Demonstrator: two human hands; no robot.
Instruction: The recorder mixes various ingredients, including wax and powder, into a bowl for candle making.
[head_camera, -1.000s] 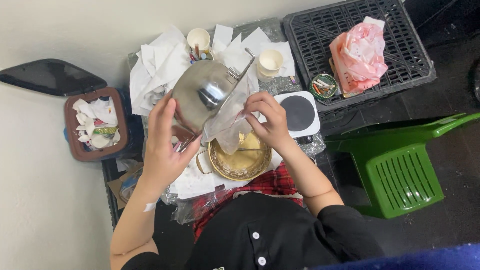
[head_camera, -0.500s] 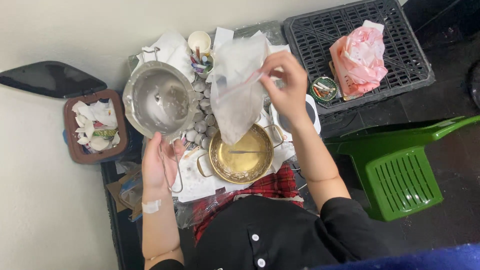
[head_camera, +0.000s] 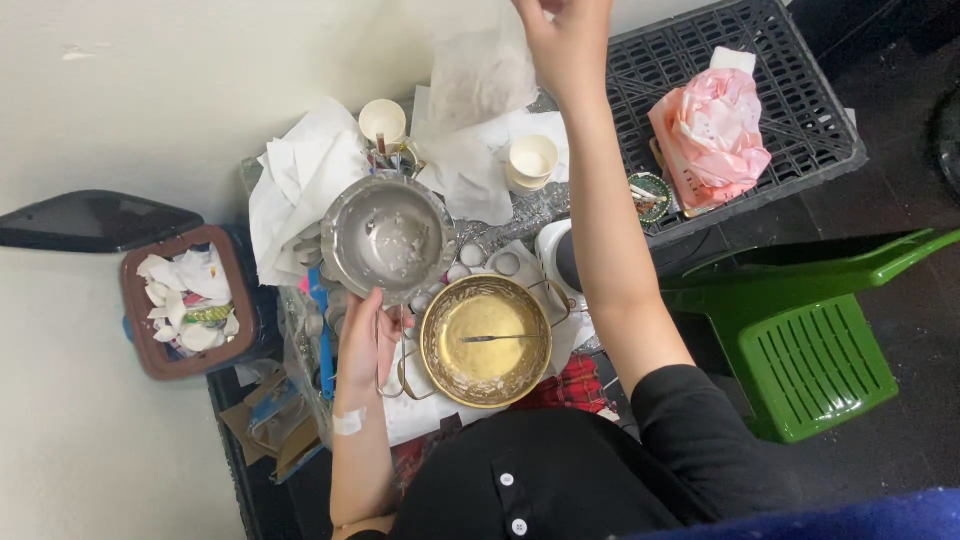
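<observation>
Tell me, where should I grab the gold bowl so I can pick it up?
Grab the gold bowl by its wire loop handle on the left, beside the left hand. The loop sticks out clear of the rim, so fingers can hook it from the side. Probably keep it level, since a utensil lies inside.

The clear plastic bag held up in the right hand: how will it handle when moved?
The plastic bag is probably floppy and light: it hangs limp from the right hand. It looks thin and see-through, so likely slippery and quick to sway or crumple.
</observation>
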